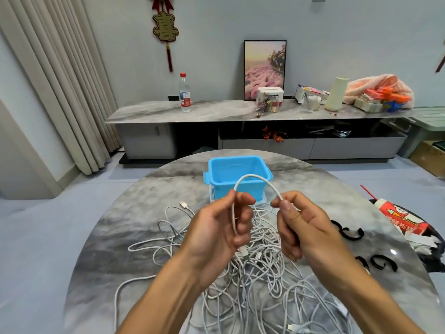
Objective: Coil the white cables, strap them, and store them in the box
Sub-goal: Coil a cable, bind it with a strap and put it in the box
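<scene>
Left hand: the left hand (222,227) pinches one white cable (255,177) between thumb and fingers; its tail drops past the palm, plug end low.
Right hand: the right hand (297,224) pinches the same cable's other side.
Span: it arches between both hands, running left to right, above the blue box (237,175).
Pile: tangled white cables (252,280) lie on the tabletop (125,220) beneath the hands.
Straps: black straps (346,233), apparently, lie right of the pile, nearer the right hand.
Box: open, just beyond the hands.
</scene>
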The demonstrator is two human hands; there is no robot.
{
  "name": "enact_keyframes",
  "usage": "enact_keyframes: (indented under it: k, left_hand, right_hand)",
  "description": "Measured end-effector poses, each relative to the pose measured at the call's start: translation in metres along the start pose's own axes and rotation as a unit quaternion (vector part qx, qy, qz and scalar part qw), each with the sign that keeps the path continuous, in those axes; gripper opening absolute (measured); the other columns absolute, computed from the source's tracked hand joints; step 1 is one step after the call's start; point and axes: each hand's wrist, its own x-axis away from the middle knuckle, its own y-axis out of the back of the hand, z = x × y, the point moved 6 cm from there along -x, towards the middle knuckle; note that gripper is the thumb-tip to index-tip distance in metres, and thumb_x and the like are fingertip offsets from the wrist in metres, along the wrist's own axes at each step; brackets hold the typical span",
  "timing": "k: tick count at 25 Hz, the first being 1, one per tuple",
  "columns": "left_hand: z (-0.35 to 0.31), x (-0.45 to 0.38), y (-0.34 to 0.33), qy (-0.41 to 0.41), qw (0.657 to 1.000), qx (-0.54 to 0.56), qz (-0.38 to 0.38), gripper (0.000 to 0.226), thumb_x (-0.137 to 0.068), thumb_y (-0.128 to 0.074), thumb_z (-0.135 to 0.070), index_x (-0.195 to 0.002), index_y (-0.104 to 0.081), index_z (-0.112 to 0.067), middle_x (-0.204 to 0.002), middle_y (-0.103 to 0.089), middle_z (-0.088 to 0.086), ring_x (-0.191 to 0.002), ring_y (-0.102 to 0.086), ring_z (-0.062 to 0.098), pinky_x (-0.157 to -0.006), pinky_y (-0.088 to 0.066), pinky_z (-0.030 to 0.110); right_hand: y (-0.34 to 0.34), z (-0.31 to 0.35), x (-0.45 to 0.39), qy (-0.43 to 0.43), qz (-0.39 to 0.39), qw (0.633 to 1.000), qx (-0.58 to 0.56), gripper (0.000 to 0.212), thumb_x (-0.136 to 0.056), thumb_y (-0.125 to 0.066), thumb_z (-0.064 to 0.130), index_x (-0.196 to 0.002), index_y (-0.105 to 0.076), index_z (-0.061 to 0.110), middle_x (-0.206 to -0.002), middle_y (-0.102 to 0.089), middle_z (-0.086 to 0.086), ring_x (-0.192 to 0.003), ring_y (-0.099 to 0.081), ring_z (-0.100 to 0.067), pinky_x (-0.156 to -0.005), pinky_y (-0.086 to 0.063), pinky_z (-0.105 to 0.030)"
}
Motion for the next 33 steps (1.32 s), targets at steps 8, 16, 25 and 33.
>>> enact_keyframes:
  k: [8,16,25,33]
  left_hand:
    - [0.009,0.001,-0.003,-0.050,0.995,0.072,-0.041,0.030,-0.094,-0.046,-0.044,-0.097,-0.069,-0.025,-0.108,-0.071,0.020,-0.101,-0.068,0.030,-0.088,-0.055,0.042]
    - [-0.031,0.002,0.022,-0.128,0.979,0.124,-0.095,0.016,-0.099,-0.040,-0.025,-0.098,-0.055,-0.021,-0.065,-0.042,-0.001,-0.044,-0.023,0.006,-0.043,-0.022,0.019]
    - [0.016,-0.004,0.006,0.020,0.952,-0.304,-0.036,0.043,-0.104,-0.037,-0.035,-0.097,-0.070,-0.008,-0.064,-0.046,-0.005,-0.054,-0.035,0.007,-0.048,-0.029,0.019]
    - [0.018,-0.002,-0.004,-0.032,0.897,-0.441,-0.022,0.028,-0.102,-0.043,-0.033,-0.093,-0.069,-0.031,-0.080,-0.068,-0.023,-0.074,-0.058,-0.006,-0.067,-0.044,0.015]
  right_hand:
    - [-0.027,-0.002,0.008,0.033,0.007,0.988,0.149,0.022,-0.099,-0.059,0.022,-0.077,-0.053,0.019,-0.052,-0.045,0.005,-0.048,-0.037,-0.010,-0.048,-0.031,-0.023]
    - [-0.014,-0.008,0.010,-0.100,0.148,0.972,0.155,0.028,-0.087,-0.065,0.042,-0.069,-0.063,0.021,-0.059,-0.052,0.004,-0.053,-0.043,-0.010,-0.051,-0.035,-0.020]
    - [0.015,0.008,0.001,-0.088,0.085,0.986,-0.111,0.031,-0.087,-0.064,0.007,-0.116,-0.068,0.017,-0.071,-0.060,-0.014,-0.051,-0.043,-0.012,-0.046,-0.037,-0.021]
    - [-0.005,0.003,0.002,-0.069,0.057,0.962,-0.257,0.024,-0.089,-0.053,-0.002,-0.111,-0.053,0.007,-0.095,-0.069,-0.023,-0.077,-0.066,-0.021,-0.070,-0.060,-0.036]
